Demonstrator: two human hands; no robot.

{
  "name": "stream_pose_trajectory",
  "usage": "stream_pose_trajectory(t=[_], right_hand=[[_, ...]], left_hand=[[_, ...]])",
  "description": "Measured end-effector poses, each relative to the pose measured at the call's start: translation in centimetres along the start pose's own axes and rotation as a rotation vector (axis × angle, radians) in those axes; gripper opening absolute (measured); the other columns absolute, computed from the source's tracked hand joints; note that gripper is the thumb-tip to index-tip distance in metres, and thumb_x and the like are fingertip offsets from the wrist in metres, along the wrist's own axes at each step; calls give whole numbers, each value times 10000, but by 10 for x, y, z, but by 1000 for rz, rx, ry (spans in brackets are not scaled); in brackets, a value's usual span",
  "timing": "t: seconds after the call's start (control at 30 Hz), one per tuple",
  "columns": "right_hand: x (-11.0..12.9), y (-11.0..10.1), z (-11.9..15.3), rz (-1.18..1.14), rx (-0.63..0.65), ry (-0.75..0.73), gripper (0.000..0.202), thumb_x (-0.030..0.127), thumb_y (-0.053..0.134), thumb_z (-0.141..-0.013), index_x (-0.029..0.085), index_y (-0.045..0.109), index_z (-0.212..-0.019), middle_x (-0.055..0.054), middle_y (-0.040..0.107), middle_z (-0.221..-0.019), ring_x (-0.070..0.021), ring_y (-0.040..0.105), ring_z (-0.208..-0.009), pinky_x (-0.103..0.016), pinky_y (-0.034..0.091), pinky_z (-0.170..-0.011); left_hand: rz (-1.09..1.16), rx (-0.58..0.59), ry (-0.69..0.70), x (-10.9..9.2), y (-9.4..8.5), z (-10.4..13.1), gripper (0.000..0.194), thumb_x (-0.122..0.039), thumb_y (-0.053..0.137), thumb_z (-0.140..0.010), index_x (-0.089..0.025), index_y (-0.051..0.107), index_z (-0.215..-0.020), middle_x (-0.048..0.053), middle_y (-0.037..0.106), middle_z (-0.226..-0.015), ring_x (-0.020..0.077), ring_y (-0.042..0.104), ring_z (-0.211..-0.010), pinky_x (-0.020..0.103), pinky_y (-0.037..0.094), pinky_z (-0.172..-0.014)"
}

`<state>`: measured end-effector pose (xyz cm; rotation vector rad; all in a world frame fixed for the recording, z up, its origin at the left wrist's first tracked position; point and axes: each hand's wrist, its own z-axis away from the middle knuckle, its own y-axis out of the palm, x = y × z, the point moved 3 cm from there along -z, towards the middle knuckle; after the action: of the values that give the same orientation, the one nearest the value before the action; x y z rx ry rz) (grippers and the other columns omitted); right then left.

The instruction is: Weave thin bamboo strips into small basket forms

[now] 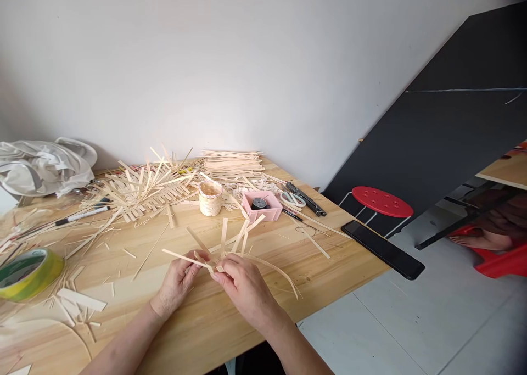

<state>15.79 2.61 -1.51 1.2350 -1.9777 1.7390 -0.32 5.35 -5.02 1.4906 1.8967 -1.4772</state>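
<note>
Both my hands hold a small weave of pale bamboo strips just over the near part of the table. Its strips fan out upward and to the sides, and one long strip curves down to the right. My left hand pinches the weave's left side, where a strip sticks out past the fingers. My right hand is closed on the near right side, thumb and fingertips pressed on the crossing strips. The fingers hide much of the weave's middle. Beyond it stands a small round woven cup.
A pink box with a black spool, white-handled scissors and a black phone lie to the right. Bamboo pieces pile up at the back left. A tape roll is at left. A person's foot shows near a red stool.
</note>
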Motion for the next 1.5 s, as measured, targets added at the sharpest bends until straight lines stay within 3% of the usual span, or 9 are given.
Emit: stream_pose_trajectory(t=[0.67,0.9,1.17,1.4,1.5], right_hand=[[0,-5,-1,-4,-28,-7,212,183,520,-841,161,545,-632,-5,554,-688,-121,524,-664,-224,383,-617],[0,-5,0,-24,-39,32,175,168,515,-837,162,569,-671,-18,585,-730,-126,538,-686,-229,394,-632],[0,-1,-2,0,-45,42,248,180,527,-834,165,517,-587,13,512,-655,-112,501,-635,-224,368,-589],[4,-9,3,-59,87,39,161,77,471,-814,181,516,-700,-13,524,-855,-136,523,-809,-255,423,-727],[6,-12,8,-66,139,0,236,11,368,-807,193,516,-779,-24,517,-944,-138,522,-877,-268,426,-782]], left_hand=[[108,18,13,-5,1,-2,216,-290,452,-859,-162,626,-846,54,684,-845,146,637,-777,251,500,-724],[-34,-63,22,-5,-4,-3,189,-285,474,-839,-161,614,-863,76,682,-915,164,637,-838,278,495,-755],[-102,-48,50,1,-4,-3,254,-314,399,-871,-172,610,-872,82,690,-890,162,646,-798,275,508,-711],[-110,-51,30,2,-4,-3,306,-360,378,-876,-170,617,-855,83,682,-852,157,641,-753,268,508,-679],[-105,-58,23,1,-6,-4,332,-379,363,-879,-167,615,-834,85,669,-843,156,631,-741,271,503,-671]])
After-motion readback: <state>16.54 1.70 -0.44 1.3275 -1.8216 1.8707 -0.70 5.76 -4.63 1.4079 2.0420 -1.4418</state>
